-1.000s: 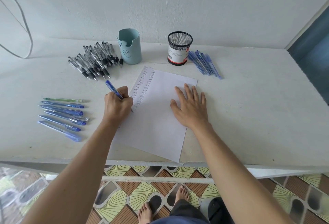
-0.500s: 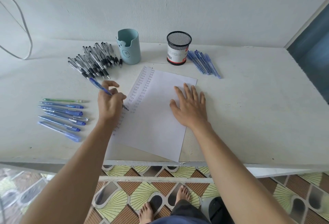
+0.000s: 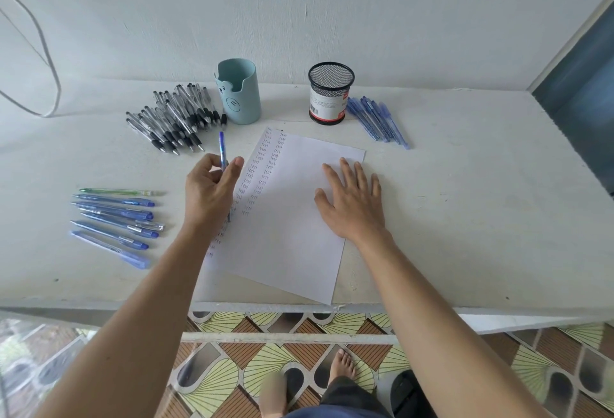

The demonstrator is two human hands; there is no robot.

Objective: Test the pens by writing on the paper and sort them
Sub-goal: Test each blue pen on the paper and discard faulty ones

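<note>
Left hand [image 3: 207, 191]: fingers and thumb pinch a blue pen [image 3: 222, 148] at the paper's [image 3: 292, 235] left edge.
Right hand [image 3: 352, 201]: fingers straight, pressed flat on the paper.

- Soft, even daylight, cool and bluish; the table [image 3: 465, 218] is bright.
- Shadows are faint: a pale one under the left arm [image 3: 133, 318] on the paper [image 3: 299, 218], a soft one beside the cable [image 3: 53, 65].
- The wide lens bows the table's front edge and stretches the corners.
- One foot [image 3: 273, 396] is a smeared patch; the bottom left corner is hazy.
</note>
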